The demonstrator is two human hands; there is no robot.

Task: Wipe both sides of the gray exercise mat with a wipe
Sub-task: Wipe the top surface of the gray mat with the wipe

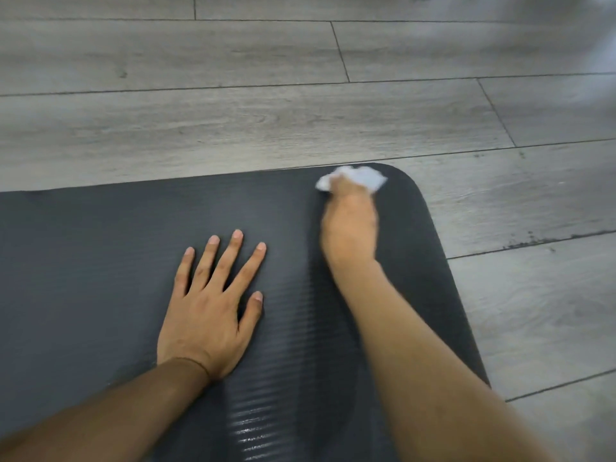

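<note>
The dark gray ribbed exercise mat (100, 261) lies flat on the floor, its rounded far right corner in view. My left hand (210, 308) rests palm down on the mat with fingers spread straight. My right hand (350, 225), blurred, reaches toward the far edge and grips a crumpled white wipe (370, 178) against the mat near that corner. A wet, shiny streak (253, 425) shows on the mat between my forearms.
Gray wood-look plank flooring (266, 111) surrounds the mat beyond its far edge and to the right. A line of dark specks (540, 241) lies along a floor seam right of the mat.
</note>
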